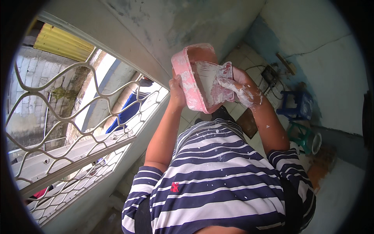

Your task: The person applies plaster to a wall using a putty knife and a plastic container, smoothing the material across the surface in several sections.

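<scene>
A pink plastic tub [191,84], its rim and side smeared with white paste, is held up tilted in front of my chest. My left hand [177,91] grips its left side, with the fingers partly hidden behind the wall. White paste [206,76] coats the inside. At the tub's right side, my right hand [245,87], splashed with the same paste, is closed on a clear plastic piece [226,72] with ridges and a white coating. That piece reaches into the tub's opening; its exact kind is hard to make out.
On the left stands a window with a curved metal grille [70,89]. A blue stool [295,106] and a green stool [302,138] are on the right, near dark cables [270,76] by the wall. A bare, stained wall [175,23] rises ahead.
</scene>
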Tool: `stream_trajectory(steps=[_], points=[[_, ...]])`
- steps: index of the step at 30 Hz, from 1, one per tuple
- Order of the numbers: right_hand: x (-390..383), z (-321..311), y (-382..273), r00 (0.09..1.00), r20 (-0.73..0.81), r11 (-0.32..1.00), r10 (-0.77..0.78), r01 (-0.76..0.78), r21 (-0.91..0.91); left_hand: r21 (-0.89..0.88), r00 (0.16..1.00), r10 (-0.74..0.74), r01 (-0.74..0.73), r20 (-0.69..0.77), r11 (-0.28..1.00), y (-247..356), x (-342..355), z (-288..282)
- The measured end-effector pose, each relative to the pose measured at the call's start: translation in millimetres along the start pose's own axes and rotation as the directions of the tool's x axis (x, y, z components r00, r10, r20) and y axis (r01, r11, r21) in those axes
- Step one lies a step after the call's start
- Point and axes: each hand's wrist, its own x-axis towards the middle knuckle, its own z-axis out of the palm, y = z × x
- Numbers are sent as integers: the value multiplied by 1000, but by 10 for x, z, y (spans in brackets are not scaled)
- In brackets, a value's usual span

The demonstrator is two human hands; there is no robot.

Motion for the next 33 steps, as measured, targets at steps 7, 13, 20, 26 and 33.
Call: stream_trajectory(steps=[7, 13, 20, 26, 33], points=[[129, -358, -175, 992, -125, 921, -33, 78, 381, 78, 965, -7, 29, -263, 996, -76, -69, -354], [656, -815, -698, 863, -415, 784, -287, 461, 416, 12, 965, 179, -180, -190, 984, -111, -415, -629], [1454, -829, -1452, 368, -601, 630, -709, 714, -306, -144, 974, 105, -135, -199, 980, -255, -591, -746], [1910, 609, -562, 212, -83, 151, -974, 328, -933, -240, 968, 37, -98, -247, 966, -259, -736, -649], [983, 477, -153, 309, 14, 149, -951, 497, -855, -220, 949, 45, -118, -313, 968, -263, -894, -801]])
